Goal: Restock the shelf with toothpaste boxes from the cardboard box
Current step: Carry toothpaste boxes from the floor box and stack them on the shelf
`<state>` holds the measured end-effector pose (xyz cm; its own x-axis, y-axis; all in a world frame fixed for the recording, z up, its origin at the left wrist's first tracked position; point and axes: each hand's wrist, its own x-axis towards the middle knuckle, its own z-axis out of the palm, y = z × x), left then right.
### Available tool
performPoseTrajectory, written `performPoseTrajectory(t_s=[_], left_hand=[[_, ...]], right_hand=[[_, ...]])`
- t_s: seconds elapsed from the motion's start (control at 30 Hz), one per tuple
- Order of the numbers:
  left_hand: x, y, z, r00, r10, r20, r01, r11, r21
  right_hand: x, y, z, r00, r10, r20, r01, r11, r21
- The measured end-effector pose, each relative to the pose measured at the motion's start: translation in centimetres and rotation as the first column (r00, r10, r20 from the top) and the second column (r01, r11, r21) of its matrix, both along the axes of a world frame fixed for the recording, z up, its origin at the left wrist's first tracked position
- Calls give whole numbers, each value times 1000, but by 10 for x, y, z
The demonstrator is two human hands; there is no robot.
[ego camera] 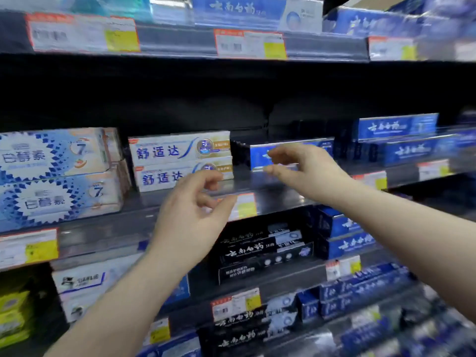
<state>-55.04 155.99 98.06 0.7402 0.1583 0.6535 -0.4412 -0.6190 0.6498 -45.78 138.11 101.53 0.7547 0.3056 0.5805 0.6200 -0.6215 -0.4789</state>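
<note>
A single blue toothpaste box (291, 150) lies lengthwise on the middle shelf (273, 194), right of two stacked white-and-gold toothpaste boxes (180, 161). My right hand (306, 168) hovers just in front of the blue box, thumb and fingers apart and holding nothing. My left hand (195, 215) hangs lower, before the shelf's front edge, fingers loosely curled and empty. The cardboard box is out of view.
Large white-and-blue toothpaste packs (59, 173) fill the shelf's left end, and blue boxes (401, 143) line the right end. Black boxes (265, 251) and more blue ones sit on the shelves below. Price tags (247, 206) run along each shelf edge.
</note>
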Motion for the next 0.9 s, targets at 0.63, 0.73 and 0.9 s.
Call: performPoseTrajectory(t_s=[0.63,0.73,0.9], left_hand=[[-5,-306,-146,731,-198,-653,454,855,248],[-14,-391,-173,675,-169,-718,503,817,280],[-27,-513,-207,560,-191,-806,626,734,261]], right_hand=[[-156,-380,-160,780,-453,-431,374,891,-258],[-187,-466,-182,717,-521,-464,430,854,-294],[-234,-582,-214,571,-629,-527,528,774,-351]])
